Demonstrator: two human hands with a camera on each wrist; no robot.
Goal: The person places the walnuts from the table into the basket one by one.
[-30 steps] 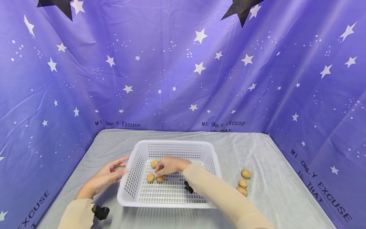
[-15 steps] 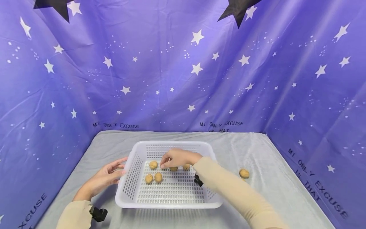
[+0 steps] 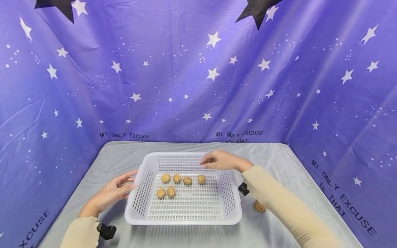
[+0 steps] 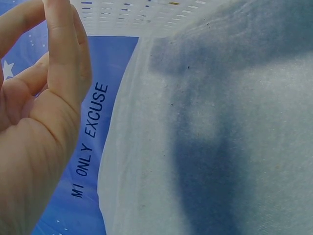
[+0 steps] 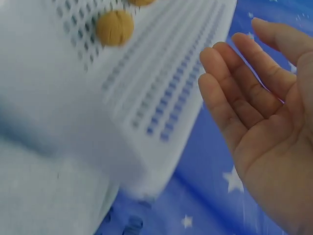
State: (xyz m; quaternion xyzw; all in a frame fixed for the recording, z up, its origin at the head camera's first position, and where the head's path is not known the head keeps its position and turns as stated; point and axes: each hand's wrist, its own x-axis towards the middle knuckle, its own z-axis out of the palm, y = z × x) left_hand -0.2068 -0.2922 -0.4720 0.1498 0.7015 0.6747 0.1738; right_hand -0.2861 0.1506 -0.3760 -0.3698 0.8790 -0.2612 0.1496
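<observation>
A white perforated plastic basket (image 3: 183, 222) stands on the table with several walnuts inside. One row of walnuts (image 3: 187, 181) lies toward the back; two more walnuts (image 3: 171, 192) sit in front at the left. Loosely bent and holding nothing, the fingers of my right hand (image 3: 223, 160) hover over the basket's back right part. The right wrist view shows this bare palm (image 5: 274, 117) beside the basket wall, with a walnut (image 5: 115, 28) inside. My left hand (image 3: 108, 194) has its fingertips at the basket's left rim, fingers relaxed; the left wrist view shows no object in it.
Another walnut (image 3: 259, 206) rests on the grey cloth to the right of the basket, partly behind the right sleeve (image 3: 285, 203). A purple star-printed curtain (image 3: 173, 69) encloses the table at the back and both sides.
My right hand has left the walnuts at the basket's left and moved right and back, over the rim. More walnuts show in the basket's back row. The left hand stays at the rim.
</observation>
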